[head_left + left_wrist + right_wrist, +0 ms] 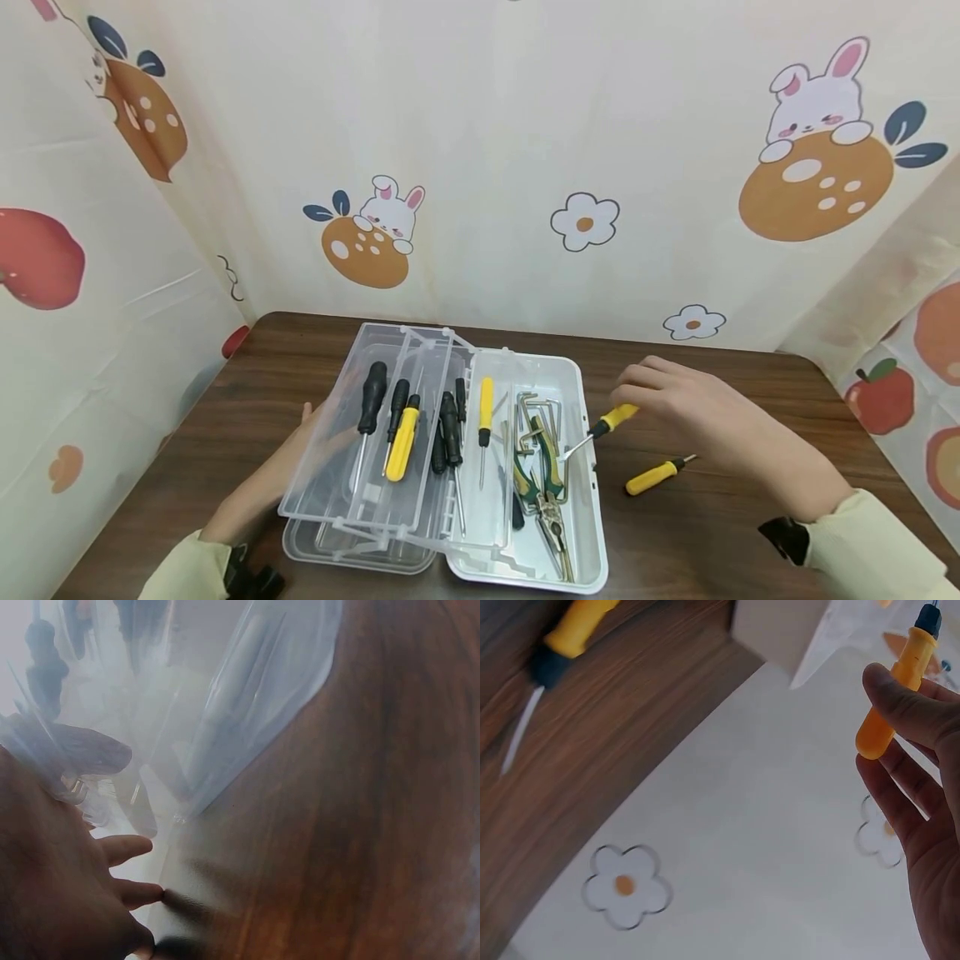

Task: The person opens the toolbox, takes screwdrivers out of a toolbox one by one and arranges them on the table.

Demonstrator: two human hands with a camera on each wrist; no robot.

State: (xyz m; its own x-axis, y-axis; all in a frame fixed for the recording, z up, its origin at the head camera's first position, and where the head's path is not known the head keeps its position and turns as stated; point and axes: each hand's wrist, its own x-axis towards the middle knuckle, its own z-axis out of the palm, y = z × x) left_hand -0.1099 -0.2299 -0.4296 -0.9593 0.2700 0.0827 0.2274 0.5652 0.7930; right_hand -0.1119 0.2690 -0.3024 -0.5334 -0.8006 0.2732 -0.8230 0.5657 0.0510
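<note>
My right hand [671, 400] pinches a yellow-handled screwdriver [619, 415] between thumb and fingers, its shaft slanting down over the right rim of a white toolbox [592, 533]. In the right wrist view the thumb lies along the yellow handle [875, 735]. My left hand [306, 437] is at the left side of the toolbox's raised clear compartment tray [311, 492], partly seen through the plastic. The left wrist view shows its fingers [126, 849] extended and the thumb behind clear plastic. Several black and yellow screwdrivers [405, 440] show through the tray.
Pliers with green handles [551, 521] and several hex keys [555, 417] lie in the white toolbox. Another yellow screwdriver [651, 478] lies on the brown wooden table [675, 550], right of the box. A patterned curtain [495, 125] hangs behind the table and along both sides.
</note>
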